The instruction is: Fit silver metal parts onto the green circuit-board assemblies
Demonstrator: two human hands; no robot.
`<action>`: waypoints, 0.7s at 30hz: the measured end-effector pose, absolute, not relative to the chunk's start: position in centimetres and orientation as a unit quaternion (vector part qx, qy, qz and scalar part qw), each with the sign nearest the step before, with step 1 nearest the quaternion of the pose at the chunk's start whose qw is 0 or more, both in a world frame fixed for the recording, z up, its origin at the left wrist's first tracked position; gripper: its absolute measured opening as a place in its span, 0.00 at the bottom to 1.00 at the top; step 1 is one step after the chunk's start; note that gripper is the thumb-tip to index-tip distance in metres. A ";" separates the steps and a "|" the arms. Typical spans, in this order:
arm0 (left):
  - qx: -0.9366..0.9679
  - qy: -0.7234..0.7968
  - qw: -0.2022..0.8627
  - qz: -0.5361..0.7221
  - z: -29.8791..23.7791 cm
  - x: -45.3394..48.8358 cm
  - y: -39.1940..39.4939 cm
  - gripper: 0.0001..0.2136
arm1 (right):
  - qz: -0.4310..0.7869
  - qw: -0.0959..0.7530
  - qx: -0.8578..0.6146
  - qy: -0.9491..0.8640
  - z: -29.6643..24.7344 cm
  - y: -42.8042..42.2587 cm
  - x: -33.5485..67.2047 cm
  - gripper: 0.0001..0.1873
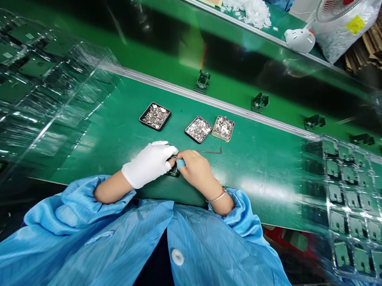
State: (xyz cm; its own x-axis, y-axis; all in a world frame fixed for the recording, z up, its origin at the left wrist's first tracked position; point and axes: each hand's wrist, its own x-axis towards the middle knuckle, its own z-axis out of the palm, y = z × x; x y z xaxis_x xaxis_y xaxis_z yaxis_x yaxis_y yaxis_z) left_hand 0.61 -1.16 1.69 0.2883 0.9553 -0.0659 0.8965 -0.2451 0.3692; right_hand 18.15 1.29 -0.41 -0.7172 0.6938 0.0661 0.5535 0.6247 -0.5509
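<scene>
My left hand (151, 163) wears a white glove and is closed on a small dark part (173, 171) that rests on the green table (261, 164). My right hand (196, 168) is bare, with a bracelet at the wrist. Its fingers pinch something small and blue (180, 163) against the same part. Both hands meet near the table's front edge. Just beyond the right hand lies a thin metal hex key (211, 151).
Three shallow trays of small metal pieces (155, 116) (198, 129) (223, 127) stand beyond the hands. Clear plastic trays of parts are stacked at left (29, 77) and right (352, 204). Dark parts (202, 81) ride the conveyor behind. A small fan (301, 39) stands at the far right.
</scene>
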 end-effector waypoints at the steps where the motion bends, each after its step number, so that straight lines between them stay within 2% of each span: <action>1: 0.792 0.586 0.152 0.081 1.7 0.8 -1.1 0.09 | 0.249 0.135 -0.348 -0.894 -0.4 1.2 18.1 0.12; 6: 0.803 0.581 0.115 0.062 1.2 1.2 -1.3 0.12 | 0.216 0.121 -0.351 -0.903 -0.1 1.0 17.7 0.10; 9: 0.783 0.594 0.155 0.098 1.1 0.7 -1.2 0.13 | 0.231 0.125 -0.385 -0.885 0.2 1.3 17.8 0.10; 14: 0.717 0.606 0.238 0.250 0.7 -0.5 -1.7 0.24 | 0.280 0.097 -0.482 -0.824 -0.6 2.6 19.6 0.11; 17: 0.737 0.585 0.240 0.239 -0.1 -0.2 -2.4 0.32 | 0.269 0.100 -0.473 -0.833 -1.4 3.5 21.2 0.12; 21: 0.739 0.601 0.238 0.189 -1.4 0.7 -3.0 0.27 | 0.209 0.097 -0.485 -0.844 -2.1 4.3 22.9 0.14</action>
State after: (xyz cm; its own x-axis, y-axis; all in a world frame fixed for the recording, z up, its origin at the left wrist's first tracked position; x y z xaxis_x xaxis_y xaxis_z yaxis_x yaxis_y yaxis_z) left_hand 0.68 -3.01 -1.41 0.2054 0.9787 -0.0071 0.7988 -0.1635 0.5789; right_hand 22.89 4.26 -2.09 -0.5117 0.8583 -0.0385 0.7773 0.4434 -0.4462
